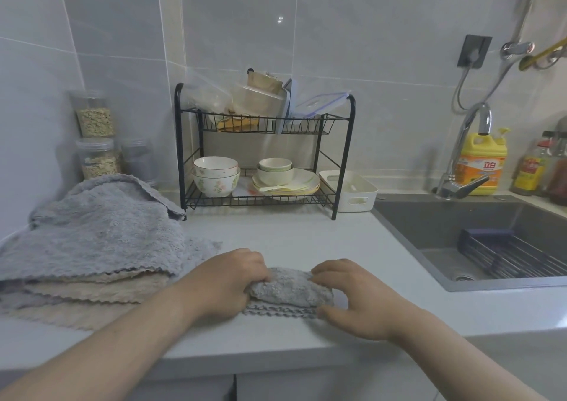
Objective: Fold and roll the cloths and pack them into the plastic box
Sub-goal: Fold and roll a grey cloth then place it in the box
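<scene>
White kitchen worktop (276,235) under a grey tiled wall carries the job. Between the two hands lies a grey cloth (291,290), folded narrow and rolled most of the way into a thick bundle. The left hand (227,284) has its fingers curled round the bundle's left end. The right hand (352,302) arches its fingers over the right end, with the thumb down by the scalloped edge (276,311), a short flat tail on the side nearer the person.

The step in hand looks like finishing the roll. To do it well, both hands should turn together so neither end runs ahead and cones the bundle. Steady downward pressure should pack the plush fabric tightly. The tail should be drawn taut and laid square along the roll, or it will spring loose when lifted.

Left of the left hand sits a pile of cloths (92,247), grey and beige, not yet rolled. Beyond the right hand, well apart from it, a white plastic box (352,190) stands just beside the dish rack (306,126); nothing soft shows in it. A sink (408,225) lies off to the right of that hand. One hand must keep the seam pinned during the carry.
</scene>
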A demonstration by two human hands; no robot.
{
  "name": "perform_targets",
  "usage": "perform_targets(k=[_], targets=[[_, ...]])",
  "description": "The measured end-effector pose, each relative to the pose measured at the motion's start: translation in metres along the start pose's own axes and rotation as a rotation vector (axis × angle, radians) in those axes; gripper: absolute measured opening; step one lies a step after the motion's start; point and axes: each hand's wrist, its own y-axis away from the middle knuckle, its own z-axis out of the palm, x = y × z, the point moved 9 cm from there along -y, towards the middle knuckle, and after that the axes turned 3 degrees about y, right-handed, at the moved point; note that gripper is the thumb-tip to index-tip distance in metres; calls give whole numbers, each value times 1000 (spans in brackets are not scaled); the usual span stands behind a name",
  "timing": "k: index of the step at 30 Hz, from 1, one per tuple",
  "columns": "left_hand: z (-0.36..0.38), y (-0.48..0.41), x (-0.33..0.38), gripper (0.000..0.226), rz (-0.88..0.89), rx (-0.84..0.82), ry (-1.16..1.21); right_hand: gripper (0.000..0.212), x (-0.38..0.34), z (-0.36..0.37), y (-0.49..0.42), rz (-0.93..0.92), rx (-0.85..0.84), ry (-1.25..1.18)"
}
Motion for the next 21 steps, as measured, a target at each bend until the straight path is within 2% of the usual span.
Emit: perform_targets(k=[3,5,7,8,10,11,12,13,15,21], targets=[[-1,3,-6,31,-105,-27,151,41,11,1,-4,156,-20,-227],[-3,3,-13,20,-233,26,339,29,20,0,-9,298,94,-396],[-2,4,-23,6,-349,88,411,22,29,4,-9,458,153,-515],[2,6,-26,26,-413,72,426,30,31,10,-8,527,113,-517],[13,12,-32,67,-509,-8,442,45,34,19,-5,590,-18,-363],[17,15,-33,76,-549,-51,460,41,33,19,-3,583,-55,-293],[18,17,-32,73,-571,-69,487,36,30,17,-3,569,-63,-261],[18,17,-33,60,-571,-67,531,35,28,15,-1,562,-56,-256],[15,17,-31,36,-564,-4,646,28,26,14,1,556,-5,-324],[8,1,-55,47,-602,404,1361,25,34,-5,-15,546,332,-961]])
